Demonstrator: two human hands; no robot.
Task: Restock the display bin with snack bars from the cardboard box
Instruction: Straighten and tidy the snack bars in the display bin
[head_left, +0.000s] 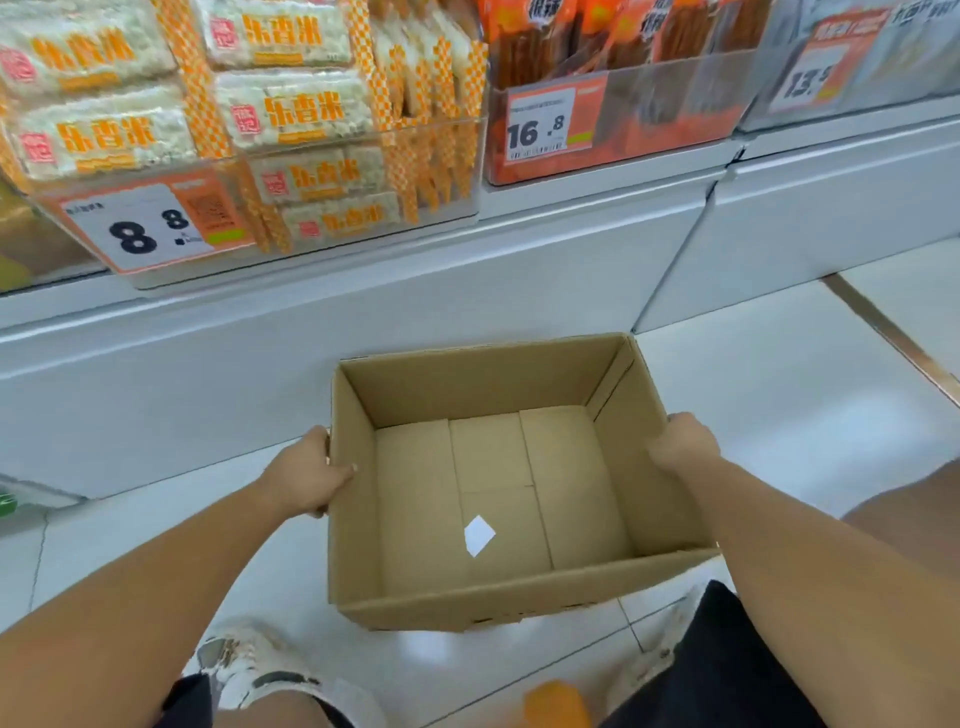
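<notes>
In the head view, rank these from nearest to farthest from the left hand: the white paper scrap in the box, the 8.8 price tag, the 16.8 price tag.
From the left hand, gripping the cardboard box by its left wall:
1. White paper scrap, on the box floor to the right.
2. 8.8 price tag, on the bin up and left.
3. 16.8 price tag, on the bin up and right.

A white tiled floor (779, 395) with grey grout lines and a brown strip (893, 332) at the right runs under a pale grey shelf unit (467, 291), whose ledge carries a neighbouring clear bin (623, 150) of orange packets with a 16.8 price tag (540, 124), all evenly lit.
</notes>
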